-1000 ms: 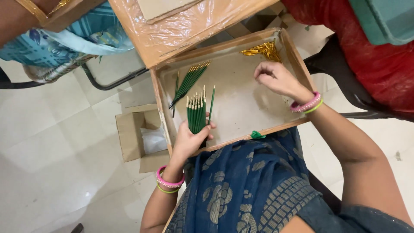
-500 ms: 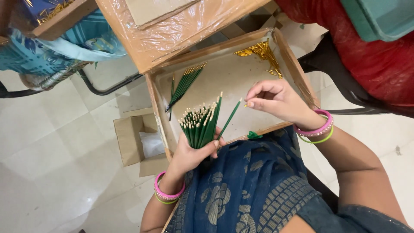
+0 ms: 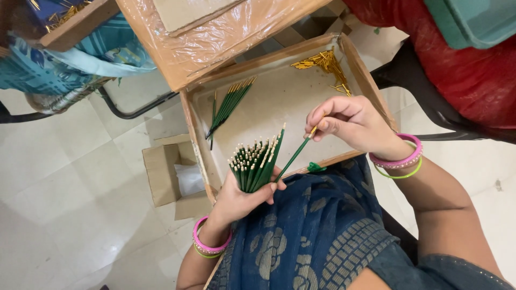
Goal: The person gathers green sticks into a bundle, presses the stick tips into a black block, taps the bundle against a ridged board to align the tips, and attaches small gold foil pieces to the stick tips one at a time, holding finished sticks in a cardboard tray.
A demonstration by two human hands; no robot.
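Left grip (image 3: pixel 242 196) — green sticks (image 3: pixel 257 164), bases hidden

1. A small open cardboard box (image 3: pixel 171 174) sits on the pale tiled floor (image 3: pixel 70 215), with a clear plastic bag (image 3: pixel 189 179) inside.
2. A cardboard sheet wrapped in crinkled plastic film (image 3: pixel 215 37) lies above the tray.
3. A heap of gold pins (image 3: pixel 325 64) lies in the tray's far corner.
4. Red cloth (image 3: pixel 457 64) covers a dark chair (image 3: pixel 408 80) at the right.
5. A teal crate (image 3: pixel 473 21) is at the top right.
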